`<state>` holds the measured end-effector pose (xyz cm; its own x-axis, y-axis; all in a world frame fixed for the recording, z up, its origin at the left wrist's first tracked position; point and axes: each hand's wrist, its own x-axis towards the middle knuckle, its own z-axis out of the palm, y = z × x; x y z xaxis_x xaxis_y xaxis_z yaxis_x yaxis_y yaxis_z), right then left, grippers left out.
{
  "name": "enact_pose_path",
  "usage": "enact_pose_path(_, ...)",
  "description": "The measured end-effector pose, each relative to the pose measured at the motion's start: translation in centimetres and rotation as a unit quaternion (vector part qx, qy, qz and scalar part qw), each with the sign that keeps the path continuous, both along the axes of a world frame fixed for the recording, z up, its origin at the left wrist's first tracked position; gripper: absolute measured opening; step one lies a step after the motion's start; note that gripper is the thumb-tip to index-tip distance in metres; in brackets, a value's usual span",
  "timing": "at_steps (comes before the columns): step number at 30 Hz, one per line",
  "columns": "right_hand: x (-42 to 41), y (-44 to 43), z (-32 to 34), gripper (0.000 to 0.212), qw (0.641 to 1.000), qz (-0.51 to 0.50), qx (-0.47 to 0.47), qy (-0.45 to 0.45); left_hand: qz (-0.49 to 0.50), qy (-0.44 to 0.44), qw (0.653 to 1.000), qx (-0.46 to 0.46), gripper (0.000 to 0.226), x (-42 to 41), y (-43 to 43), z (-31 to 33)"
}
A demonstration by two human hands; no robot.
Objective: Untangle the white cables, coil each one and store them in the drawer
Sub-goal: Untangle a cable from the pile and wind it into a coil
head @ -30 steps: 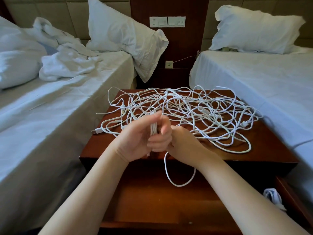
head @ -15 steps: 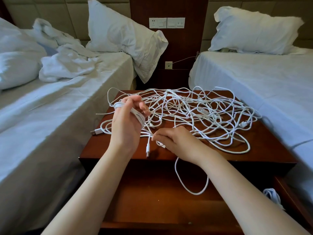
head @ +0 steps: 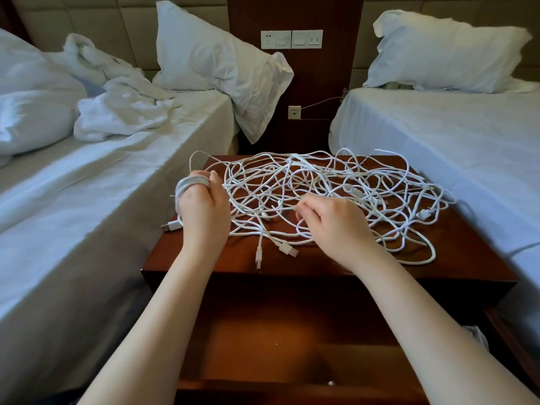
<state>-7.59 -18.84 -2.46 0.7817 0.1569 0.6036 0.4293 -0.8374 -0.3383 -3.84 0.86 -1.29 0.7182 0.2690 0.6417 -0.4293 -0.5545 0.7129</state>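
left hand (head: pixel 204 211): fingers curled, coil of white cable (head: pixel 191 184) wound round them, above the nightstand's (head: pixel 467 258) left edge | right hand (head: pixel 333 223): pinches one strand of the tangle | white cables (head: pixel 336 182): loose tangle spread over the nightstand top, plugs near its front edge | drawer (head: pixel 263 346): open below, white bundle (head: pixel 474 336) at its right side

Single head-worn wide-angle view, looking forward and down.
The camera sits close above the counter (head: pixel 473 258) and its open drawer (head: pixel 263 346), facing the wood wall panel (head: pixel 295 92) between the left bed (head: pixel 87 214) and the right bed (head: pixel 438 135); both forearms (head: pixel 163 331) enter from the bottom edge.
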Motion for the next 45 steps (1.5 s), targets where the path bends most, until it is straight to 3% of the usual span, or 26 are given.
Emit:
enact_pose_path(5,0.1,-0.1,0.0,0.038,0.994,-0.017,0.020,-0.106,-0.017,0.057,0.984,0.168,0.049,-0.7,-0.7,-0.4)
enact_pose_path(12,0.4,-0.4,0.6,0.035,0.984,0.006,0.033,-0.176,-0.071,0.105,0.971,0.203,0.051,-0.8,-0.9,-0.9)
enact_pose_path(16,0.1,-0.6,1.0,0.036,0.972,-0.028,0.052,-0.226,-0.179,0.153,0.961,0.143,0.055,-1.4,-1.9,-0.5)
enact_pose_path(21,0.0,-1.0,1.3,0.040,0.959,-0.059,0.081,-0.264,-0.388,0.278,0.875,0.081,0.054,-2.8,-2.6,0.2)
enact_pose_path(25,0.1,-1.0,1.3,0.043,0.956,-0.046,0.090,-0.276,-0.490,0.346,0.798,0.058,0.028,-3.5,-2.9,0.4)
enact_pose_path(31,0.2,-0.9,1.1,0.037,0.962,-0.024,0.072,-0.261,-0.591,0.377,0.712,0.041,0.027,-4.1,-2.9,0.8)
enact_pose_path(35,0.3,-0.7,0.8,0.038,0.984,0.032,0.053,-0.169,-0.652,0.368,0.663,0.005,0.030,-4.4,-3.0,1.2)
enact_pose_path(39,-0.1,0.2,-0.1,0.035,0.991,0.108,0.042,0.060,-0.705,0.349,0.613,-0.071,0.021,-4.4,-2.8,1.4)
enact_pose_path(42,-0.4,0.8,-0.6,0.018,0.984,0.160,0.018,0.073,-0.735,0.326,0.575,-0.150,0.020,-4.0,-2.6,1.3)
enact_pose_path(45,-0.9,1.1,-0.8,0.031,0.983,0.170,0.018,0.068,-0.753,0.290,0.536,-0.248,0.016,-3.6,-2.3,1.4)
